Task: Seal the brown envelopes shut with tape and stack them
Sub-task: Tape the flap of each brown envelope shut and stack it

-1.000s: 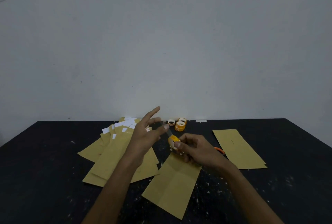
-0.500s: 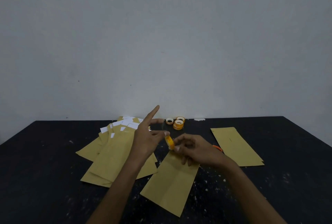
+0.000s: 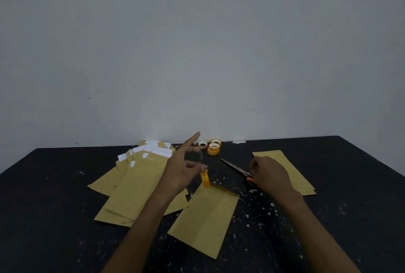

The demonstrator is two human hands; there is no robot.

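One head-worn view from the table's (image 3: 43,207) near side faces forward across it to the wall (image 3: 197,53) behind, tabletop close below.

This looks like a plain work room for paper jobs. A bare grey wall (image 3: 197,53) fills the top of the frame. A black table (image 3: 43,218) with white specks fills the bottom. On it lie brown envelopes (image 3: 135,185), rolls of tape (image 3: 213,149) and scissors (image 3: 236,168).

Brown envelopes (image 3: 206,218), orange tape roll (image 3: 205,179), black table (image 3: 43,207).
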